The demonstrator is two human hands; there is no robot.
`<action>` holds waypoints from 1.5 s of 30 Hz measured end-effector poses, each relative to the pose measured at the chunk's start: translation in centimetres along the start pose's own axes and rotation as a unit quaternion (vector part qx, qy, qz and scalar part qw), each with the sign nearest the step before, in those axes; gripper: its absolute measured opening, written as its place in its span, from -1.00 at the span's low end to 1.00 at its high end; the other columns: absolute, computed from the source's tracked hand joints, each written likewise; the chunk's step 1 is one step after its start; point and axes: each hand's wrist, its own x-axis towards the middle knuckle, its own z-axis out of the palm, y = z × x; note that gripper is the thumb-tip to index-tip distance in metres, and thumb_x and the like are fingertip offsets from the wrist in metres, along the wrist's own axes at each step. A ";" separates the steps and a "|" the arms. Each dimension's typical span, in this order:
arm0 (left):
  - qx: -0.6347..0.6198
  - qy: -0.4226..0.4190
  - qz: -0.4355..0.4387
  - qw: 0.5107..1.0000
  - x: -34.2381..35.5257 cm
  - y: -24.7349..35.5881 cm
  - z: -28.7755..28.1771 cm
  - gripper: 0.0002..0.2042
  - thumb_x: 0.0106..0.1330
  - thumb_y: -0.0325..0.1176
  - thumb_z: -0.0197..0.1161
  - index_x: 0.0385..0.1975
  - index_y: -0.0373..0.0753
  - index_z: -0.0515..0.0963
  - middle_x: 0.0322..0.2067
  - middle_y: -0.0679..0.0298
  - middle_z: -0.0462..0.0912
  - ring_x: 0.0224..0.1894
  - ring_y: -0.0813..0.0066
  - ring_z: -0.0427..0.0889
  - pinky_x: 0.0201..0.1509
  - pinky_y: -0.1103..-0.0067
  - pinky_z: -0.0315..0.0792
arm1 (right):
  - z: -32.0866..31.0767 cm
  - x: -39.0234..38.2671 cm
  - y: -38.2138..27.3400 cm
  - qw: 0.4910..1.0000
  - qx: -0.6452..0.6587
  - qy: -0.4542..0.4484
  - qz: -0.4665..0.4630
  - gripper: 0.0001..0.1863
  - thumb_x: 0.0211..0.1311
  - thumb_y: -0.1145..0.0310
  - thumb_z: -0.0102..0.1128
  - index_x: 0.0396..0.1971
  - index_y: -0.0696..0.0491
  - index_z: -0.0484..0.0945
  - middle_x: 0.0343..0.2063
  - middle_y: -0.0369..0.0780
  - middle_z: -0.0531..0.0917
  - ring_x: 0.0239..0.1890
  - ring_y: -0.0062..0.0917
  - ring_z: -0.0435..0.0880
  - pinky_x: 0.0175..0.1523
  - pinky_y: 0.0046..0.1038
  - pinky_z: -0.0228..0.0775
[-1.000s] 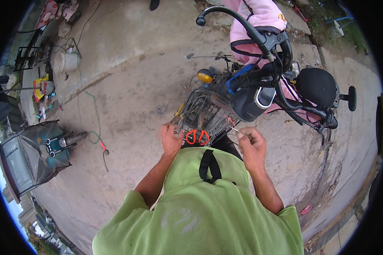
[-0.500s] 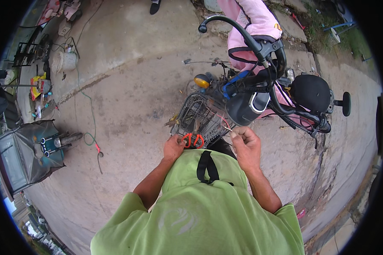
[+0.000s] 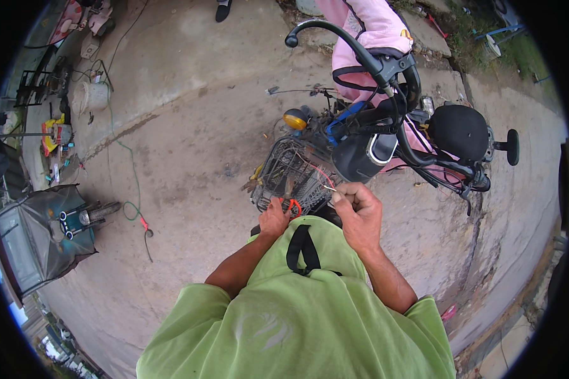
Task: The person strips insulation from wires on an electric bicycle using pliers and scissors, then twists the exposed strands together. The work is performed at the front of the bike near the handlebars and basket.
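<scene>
My left hand has closed on red-handled scissors, which lie in a grey wire basket at the front of an electric bike. My right hand pinches the pale end of a thin red wire at the basket's right side. Above it are a dark headlamp housing, a yellow round lamp, black handlebars with cables, and pink padded covers. A round black pad is at the right.
At left, a covered small vehicle stands beside a green hose or cord. Farther back are a white bucket, tools on the ground and, at the top, someone's dark shoe. Grass and debris border the upper right.
My left hand has moved right from the basket's left side onto the scissors. My right hand has shifted left and slightly up with the wire end.
</scene>
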 end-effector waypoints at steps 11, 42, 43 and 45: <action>-0.042 0.045 0.023 0.998 -1.1 0.1 -0.2 -0.44 0.17 -0.07 0.39 0.03 -0.16 0.27 -0.09 -0.05 0.62 -0.14 -0.14 0.66 -0.08 0.06 0.50 | 0.0 1.8 0.6 0.974 0.189 -0.009 0.126 -0.92 0.32 0.44 0.18 -0.35 0.11 0.54 -0.59 -0.41 0.47 -0.61 -0.79 0.34 -0.55 -0.65 0.10; -0.019 0.130 0.050 0.990 -0.6 -1.4 0.8 -0.50 0.06 -0.27 0.36 0.01 -0.17 0.34 -0.19 0.06 0.65 -0.16 0.05 0.69 -0.14 0.15 0.46 | 2.3 2.9 -1.0 0.968 0.206 -0.049 0.134 -0.93 0.31 0.47 0.15 -0.36 0.14 0.54 -0.59 -0.41 0.42 -0.63 -0.78 0.27 -0.56 -0.64 0.06; -0.026 0.118 0.039 0.992 -1.1 -1.0 -0.2 -0.49 0.06 -0.26 0.35 0.01 -0.18 0.33 -0.19 0.05 0.65 -0.15 0.04 0.69 -0.15 0.16 0.45 | 2.1 3.0 -1.0 0.968 0.205 -0.049 0.133 -0.93 0.31 0.47 0.15 -0.36 0.14 0.54 -0.59 -0.42 0.42 -0.63 -0.79 0.26 -0.56 -0.64 0.05; -0.087 0.032 0.024 0.995 -2.4 0.3 -3.3 -0.38 0.06 -0.30 0.33 0.15 -0.23 0.25 -0.21 0.05 0.67 -0.16 0.04 0.68 -0.09 0.20 0.47 | 1.6 3.3 -1.2 0.969 0.202 -0.047 0.131 -0.93 0.32 0.47 0.15 -0.35 0.13 0.54 -0.60 -0.43 0.40 -0.63 -0.80 0.24 -0.56 -0.64 0.04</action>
